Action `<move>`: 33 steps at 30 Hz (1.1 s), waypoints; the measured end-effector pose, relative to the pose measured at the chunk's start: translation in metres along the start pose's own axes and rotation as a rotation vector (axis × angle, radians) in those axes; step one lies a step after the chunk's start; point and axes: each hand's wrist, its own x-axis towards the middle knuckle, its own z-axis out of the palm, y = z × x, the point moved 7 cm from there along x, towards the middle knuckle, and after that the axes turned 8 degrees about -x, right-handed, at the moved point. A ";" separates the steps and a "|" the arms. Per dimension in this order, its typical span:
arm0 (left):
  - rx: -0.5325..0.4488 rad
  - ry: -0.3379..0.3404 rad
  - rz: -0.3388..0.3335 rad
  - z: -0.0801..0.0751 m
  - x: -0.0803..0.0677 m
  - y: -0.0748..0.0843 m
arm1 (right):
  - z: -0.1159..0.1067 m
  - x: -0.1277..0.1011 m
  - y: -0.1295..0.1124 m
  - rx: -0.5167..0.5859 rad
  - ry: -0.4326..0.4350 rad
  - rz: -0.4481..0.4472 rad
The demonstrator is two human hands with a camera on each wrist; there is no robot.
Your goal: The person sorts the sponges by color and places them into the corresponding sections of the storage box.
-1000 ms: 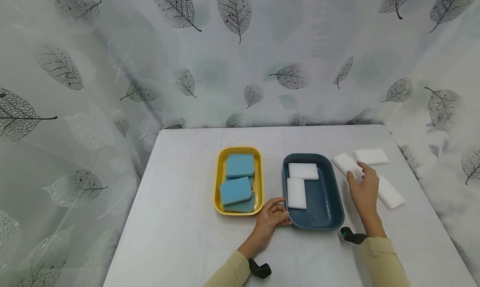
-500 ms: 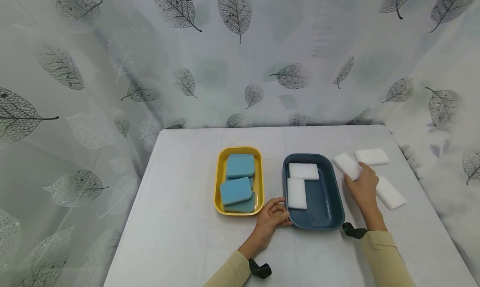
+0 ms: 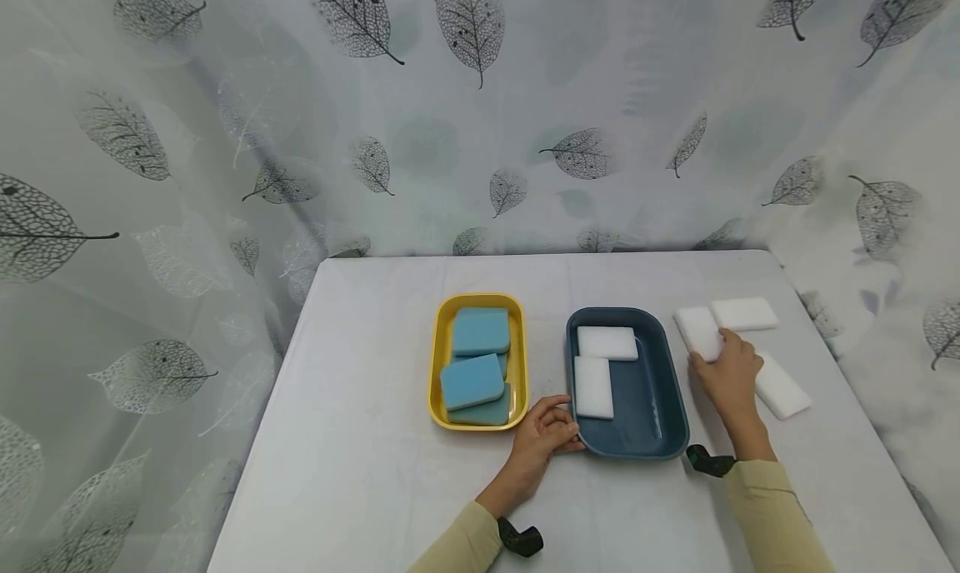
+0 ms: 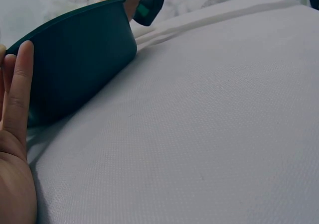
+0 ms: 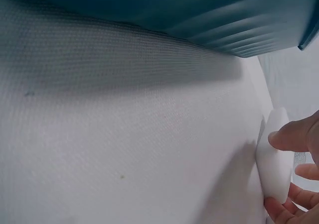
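Note:
In the head view my right hand (image 3: 729,375) pinches a white sponge (image 3: 698,331) to the right of a dark blue tray (image 3: 678,390). The right wrist view has the thumb on one face of this sponge (image 5: 275,164), other fingers at its lower end and far side. My left hand (image 3: 538,435) rests against the tray's near left corner; the left wrist view has one finger straight along the outer wall of the tray (image 4: 82,59), its tip near the rim. Two white sponges lie inside the tray: one crosswise at the back (image 3: 606,342), another lengthwise (image 3: 593,387) in front of it.
Two more white sponges lie on the table at right, one at the back (image 3: 745,313) and one beside the right hand (image 3: 782,386). A yellow tray (image 3: 433,373) with several blue sponges (image 3: 472,381) stands left of the blue tray. A leaf-print curtain (image 3: 450,123) hangs behind the table.
The right hand's thumb and fingers have closed on the white sponge, which has shifted slightly right and turned more upright in the head view. The left hand and both trays have stayed put.

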 end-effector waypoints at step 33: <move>0.008 0.010 -0.003 -0.001 0.001 -0.001 | -0.041 -0.070 -0.060 0.163 0.038 0.035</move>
